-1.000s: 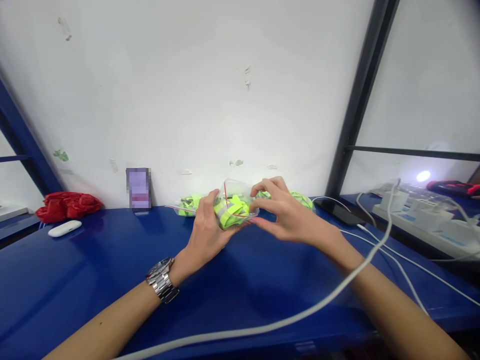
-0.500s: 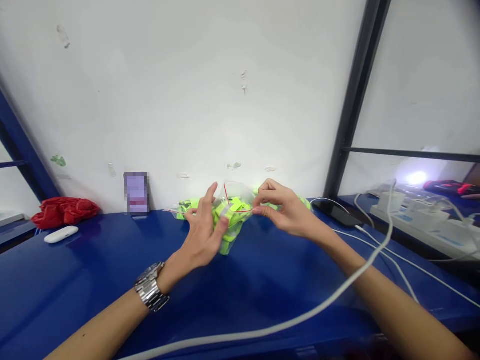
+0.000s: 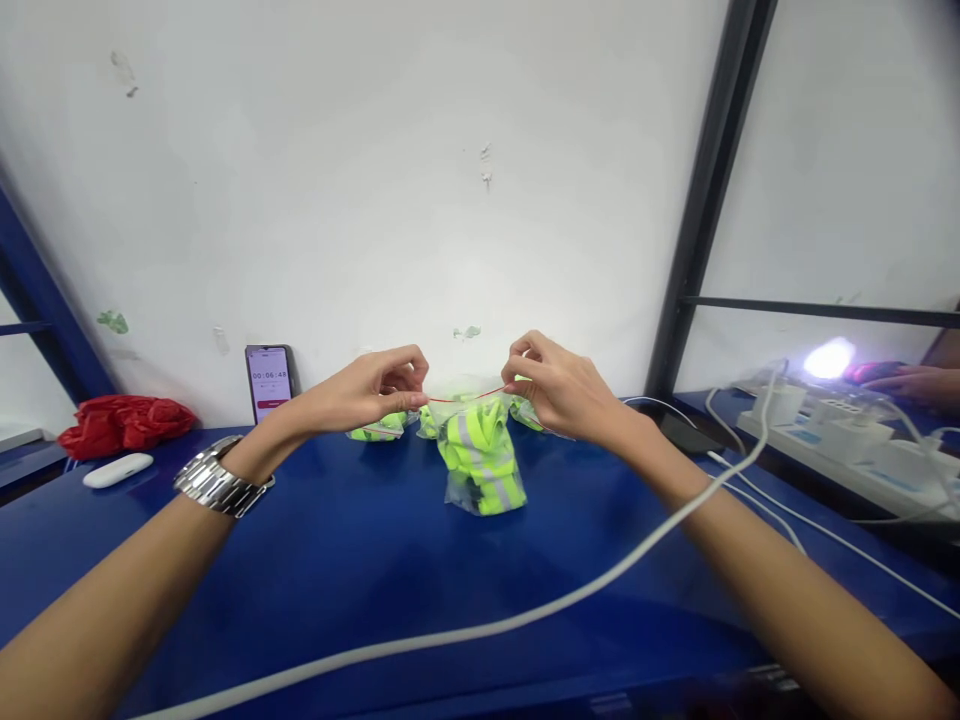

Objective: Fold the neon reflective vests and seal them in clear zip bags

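Note:
A clear zip bag (image 3: 484, 460) with a folded neon-yellow reflective vest inside hangs upright in front of me, its red-striped mouth at the top. My left hand (image 3: 382, 385) pinches one top corner of the bag between thumb and fingers. At the opposite corner my right hand (image 3: 551, 385) holds the red strip in a similar pinch. Whether the zip is closed along its whole length I cannot tell. Behind the hands, more bagged neon-yellow items (image 3: 377, 427) lie against the wall, partly hidden.
A phone (image 3: 268, 380) showing a timer leans on the wall, near a red plastic bag (image 3: 127, 422) and a white case (image 3: 118, 470). A thick white cable (image 3: 525, 622) crosses the foreground. Power strips with plugs (image 3: 847, 430) and another person's hand (image 3: 919, 383) are at right.
My left hand has moved from across the bag to its top left corner and now pinches it. The bag's mouth is stretched between both hands, and its front faces me.

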### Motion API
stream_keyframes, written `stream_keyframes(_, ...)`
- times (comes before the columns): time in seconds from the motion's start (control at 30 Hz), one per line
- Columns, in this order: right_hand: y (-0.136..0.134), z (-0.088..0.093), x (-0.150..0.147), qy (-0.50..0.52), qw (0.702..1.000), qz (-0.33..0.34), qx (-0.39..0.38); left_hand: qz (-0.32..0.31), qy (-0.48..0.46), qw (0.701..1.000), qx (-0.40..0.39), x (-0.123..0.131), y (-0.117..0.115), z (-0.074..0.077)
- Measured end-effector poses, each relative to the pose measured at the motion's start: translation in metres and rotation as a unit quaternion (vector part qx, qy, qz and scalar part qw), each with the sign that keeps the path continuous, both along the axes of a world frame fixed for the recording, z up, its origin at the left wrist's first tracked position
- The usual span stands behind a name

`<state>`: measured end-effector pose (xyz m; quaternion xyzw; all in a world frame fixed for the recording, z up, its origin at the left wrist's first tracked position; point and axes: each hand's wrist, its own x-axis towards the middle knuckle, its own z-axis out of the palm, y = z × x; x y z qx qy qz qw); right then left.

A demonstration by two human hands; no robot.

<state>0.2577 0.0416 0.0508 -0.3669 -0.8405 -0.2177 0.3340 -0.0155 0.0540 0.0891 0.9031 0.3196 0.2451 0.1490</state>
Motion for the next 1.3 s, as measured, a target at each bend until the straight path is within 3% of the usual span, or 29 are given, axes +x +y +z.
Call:
stream_keyframes(0.13, -0.001, 0.002, 0.002, -0.020, 0.998, 0.046, -0.040, -0.004, 0.080, 0.997, 0.000, 0.000, 0.004, -0.001)
stream_keyframes(0.27, -0.002, 0.004, 0.003, -0.021, 0.990, 0.101, -0.099, 0.011, 0.084, 0.996, -0.003, 0.001, 0.012, -0.008)
stream_keyframes(0.47, 0.001, 0.010, -0.001, -0.038, 0.993, 0.043, -0.101, -0.011, 0.039, 0.998, -0.041, 0.003, 0.013, -0.010)
stream_keyframes(0.67, 0.013, 0.003, 0.004, -0.011, 0.996, 0.052, -0.075, -0.018, 0.000, 0.997, -0.070, 0.001, 0.014, -0.014)
stream_keyframes(0.93, 0.018, -0.007, 0.008, 0.034, 0.995, 0.068, -0.062, 0.051, 0.020, 0.993, 0.109, -0.003, 0.016, -0.016)
stream_keyframes(1.1, 0.022, -0.007, 0.007, 0.101, 0.986, 0.108, -0.079, 0.028, -0.020, 0.998, 0.058, 0.003, 0.012, -0.012)
stream_keyframes(1.3, 0.015, -0.001, 0.004, 0.133, 0.957, 0.179, -0.184, 0.033, 0.022, 0.999, 0.033, 0.001, 0.011, -0.008)
